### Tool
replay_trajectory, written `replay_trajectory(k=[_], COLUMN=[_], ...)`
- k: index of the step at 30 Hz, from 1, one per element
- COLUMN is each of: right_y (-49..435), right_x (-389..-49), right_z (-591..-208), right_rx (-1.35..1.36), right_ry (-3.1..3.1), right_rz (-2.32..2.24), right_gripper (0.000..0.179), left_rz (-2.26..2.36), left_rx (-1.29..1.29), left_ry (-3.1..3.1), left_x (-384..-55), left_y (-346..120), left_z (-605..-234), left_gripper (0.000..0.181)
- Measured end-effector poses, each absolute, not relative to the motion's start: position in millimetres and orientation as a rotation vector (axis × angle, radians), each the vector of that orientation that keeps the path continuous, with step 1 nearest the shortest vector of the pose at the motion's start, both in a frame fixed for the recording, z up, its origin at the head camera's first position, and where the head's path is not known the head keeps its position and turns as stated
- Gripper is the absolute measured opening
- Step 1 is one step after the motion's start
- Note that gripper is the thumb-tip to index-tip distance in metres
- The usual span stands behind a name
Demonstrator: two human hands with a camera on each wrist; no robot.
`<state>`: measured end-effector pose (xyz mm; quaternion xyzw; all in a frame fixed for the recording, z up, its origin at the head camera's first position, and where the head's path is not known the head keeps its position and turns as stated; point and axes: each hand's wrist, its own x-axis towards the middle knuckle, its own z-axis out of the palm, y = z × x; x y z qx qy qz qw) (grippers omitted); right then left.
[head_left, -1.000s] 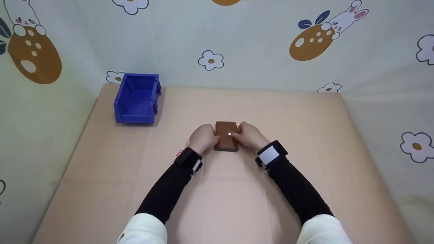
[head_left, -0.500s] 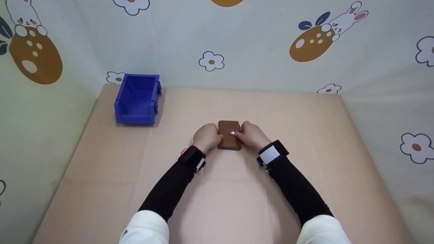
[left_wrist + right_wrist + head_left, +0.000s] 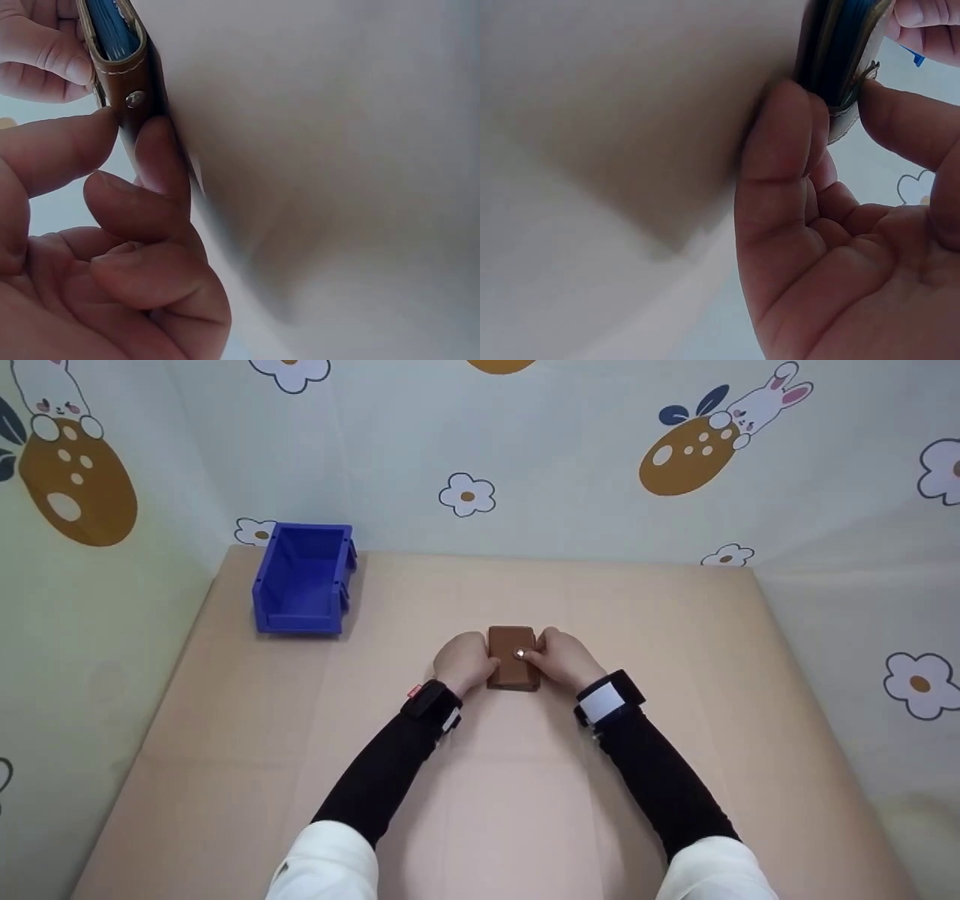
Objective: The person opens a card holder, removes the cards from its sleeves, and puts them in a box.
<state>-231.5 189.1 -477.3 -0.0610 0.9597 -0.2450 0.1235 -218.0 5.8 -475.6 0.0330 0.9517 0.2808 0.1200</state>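
Broadly, a pale backdrop [image 3: 570, 457] printed with outlined flowers and white rabbits clinging to brown egg shapes stands behind and to both sides of a beige tabletop [image 3: 187, 735]. Over its near edge reach a person's two forearms in black sleeves [image 3: 382, 772], with white fabric [image 3: 330, 859] nearer the body. At the far left corner sits a blue bin [image 3: 298, 624], its low front toward the person, well apart from both hands.

Near the middle of the tabletop, the left hand [image 3: 463, 660] and right hand [image 3: 562, 656] face each other across a brown case [image 3: 504, 639]. Each pinches one long side between thumb above and index finger below; the left hand's other fingers curl in toward its palm. Dark bands circle the wrists, the left band [image 3: 431, 701] with a red tag, the right band [image 3: 604, 701] with a pale patch.

Folded closed, the case lies nearly flat between the hands; whether it touches the tabletop cannot be told. Thin blue leaves [image 3: 112, 30] show inside its open end, beside pale stitching [image 3: 120, 72]. A small shiny stud [image 3: 520, 653] sits on top at the right thumb's tip, and a metal rivet [image 3: 135, 99] marks its left side.
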Motion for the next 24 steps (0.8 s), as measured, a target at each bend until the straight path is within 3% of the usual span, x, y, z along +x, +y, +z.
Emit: replay_trajectory(k=[11,24], right_y=[186.0,173.2], right_x=[-231.4,-227.2], right_z=[-463.2,-472.9], right_rx=[-0.304,-0.386], right_ry=[3.015,3.069], right_rz=[-0.649,-0.443], right_gripper=[0.010,0.034], left_rz=[0.811,0.833], left_rx=[0.088,0.089], left_ry=[2.783,2.759], left_x=[-218.6,-221.5], left_y=[4.8,3.8], left_z=[-476.5,-478.2], left_gripper=[0.034,0.037])
